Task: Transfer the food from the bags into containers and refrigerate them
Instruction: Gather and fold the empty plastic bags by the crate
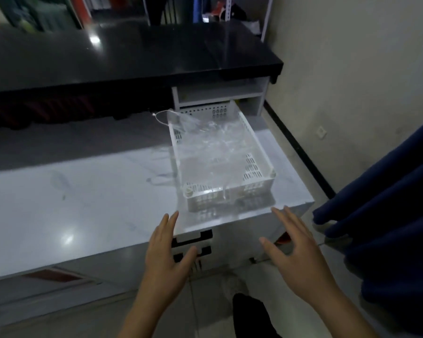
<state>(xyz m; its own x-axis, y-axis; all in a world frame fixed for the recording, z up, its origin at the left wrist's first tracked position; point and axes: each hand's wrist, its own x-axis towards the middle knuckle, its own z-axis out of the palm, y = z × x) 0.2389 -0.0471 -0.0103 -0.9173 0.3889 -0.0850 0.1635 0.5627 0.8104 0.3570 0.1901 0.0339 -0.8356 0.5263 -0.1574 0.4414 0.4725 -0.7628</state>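
Hands, left (pixel 167 261) and right (pixel 297 252), spread wide, empty, near the basket (pixel 259 185) of clear bags (pixel 213 142); best gripped evenly by both sides.

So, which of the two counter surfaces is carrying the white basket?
The lower, pale one, nearest both hands. The white basket stands at its right end; the black counter behind sits higher and glossy.

Contents of the crumpled clear plastic bags (pixel 205 140) inside the white perforated plastic basket (pixel 259 189) are indiscernible; both forearms are cut off at the frame's bottom edge.
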